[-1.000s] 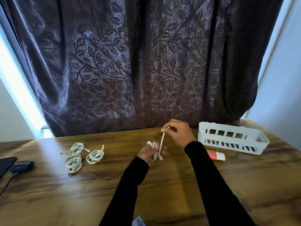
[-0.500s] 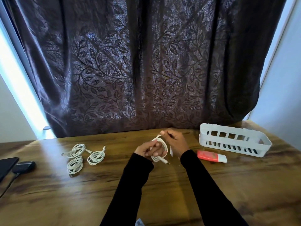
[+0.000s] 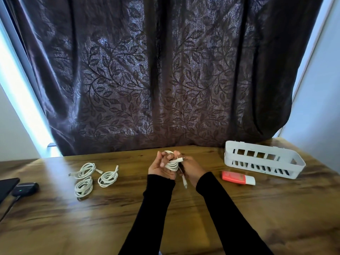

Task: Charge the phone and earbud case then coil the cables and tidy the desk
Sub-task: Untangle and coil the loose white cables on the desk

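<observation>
Above the middle of the wooden desk [image 3: 184, 218] both hands work a white cable [image 3: 172, 165] wound into a small coil. My left hand [image 3: 160, 167] grips the coil, its fingers curled through the loops. My right hand [image 3: 193, 169] holds the cable from the right; one plug end sticks out above it and another hangs below. Three coiled white cables [image 3: 92, 177] lie on the desk at the left. A dark earbud case [image 3: 25, 188] with a small green light sits at the far left beside the corner of a dark phone [image 3: 7, 186].
A white slotted plastic basket [image 3: 261, 159] stands at the back right, with a red and white tube [image 3: 238, 177] lying in front of it. A dark leaf-patterned curtain [image 3: 165, 80] hangs behind the desk. A thin dark lead [image 3: 9, 207] runs from the earbud case.
The loose stretch that my right hand held up has been wound onto the coil. Both hands have closed together around it, and the view has tilted slightly upward.
</observation>
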